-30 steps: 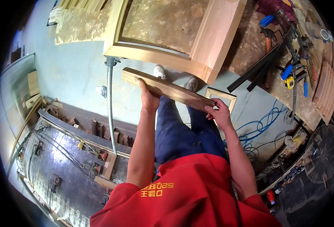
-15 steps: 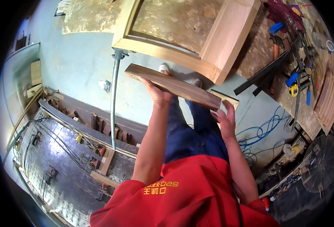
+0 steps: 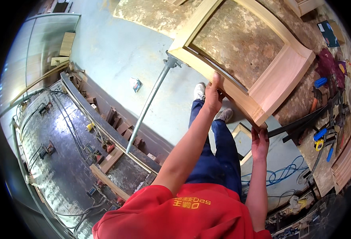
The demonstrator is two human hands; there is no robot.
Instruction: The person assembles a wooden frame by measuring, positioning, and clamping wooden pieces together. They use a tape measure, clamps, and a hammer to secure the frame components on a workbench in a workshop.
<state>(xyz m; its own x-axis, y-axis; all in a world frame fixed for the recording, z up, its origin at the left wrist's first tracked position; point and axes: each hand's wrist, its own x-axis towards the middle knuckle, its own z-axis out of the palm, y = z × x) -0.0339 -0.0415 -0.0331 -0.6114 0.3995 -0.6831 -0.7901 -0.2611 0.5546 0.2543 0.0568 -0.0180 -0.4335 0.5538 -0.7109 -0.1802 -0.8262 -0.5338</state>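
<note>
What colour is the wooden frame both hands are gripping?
Pale, unfinished light wood, seen in the head view: the wooden frame is held by the left hand and right hand.

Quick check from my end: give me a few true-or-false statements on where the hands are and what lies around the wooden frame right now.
1. Both hands grip the near edge of the wooden frame. True: the left hand holds it midway along and the right hand at the corner.
2. The frame lies on a bench top covered in sawdust. True.
3. A grey metal pipe runs from the frame's left corner down toward the floor. True.
4. The left hand holds a hammer. False: it grips only the frame.
5. The coiled cable on the floor is red. False: it is blue.
6. The person wears a green shirt. False: the shirt is red.
</note>
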